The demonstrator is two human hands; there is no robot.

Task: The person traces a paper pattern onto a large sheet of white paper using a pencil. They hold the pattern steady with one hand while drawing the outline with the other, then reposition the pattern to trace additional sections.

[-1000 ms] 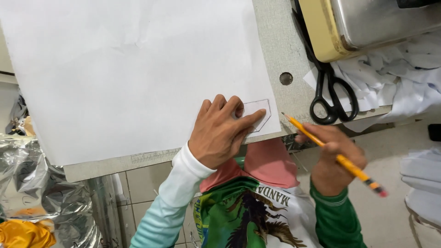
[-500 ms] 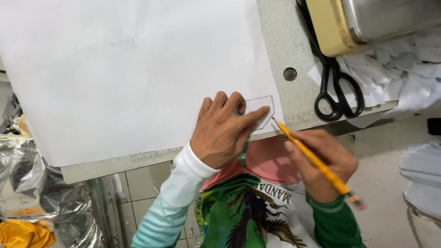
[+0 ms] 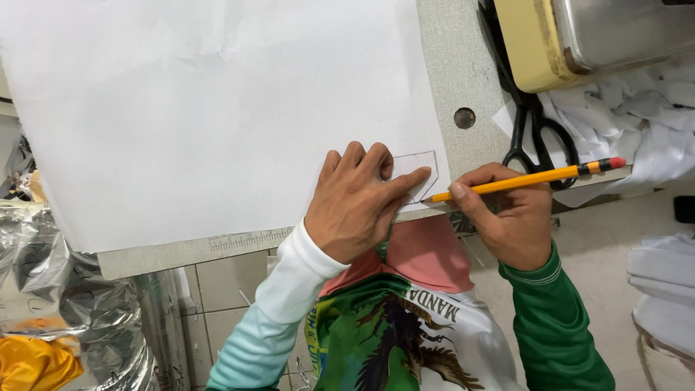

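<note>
— What was the left hand (image 3: 358, 206) doing?
— It lay flat, fingers together, pressing a small template (image 3: 414, 174) onto the white paper sheet (image 3: 217, 108) near the table (image 3: 463, 72) edge.
— And the right hand (image 3: 507, 217)?
— Clamped on a yellow pencil (image 3: 521, 177) (red eraser end pointing right), its tip touching the template's lower corner. Black scissors (image 3: 539, 134) lay just beyond.
</note>
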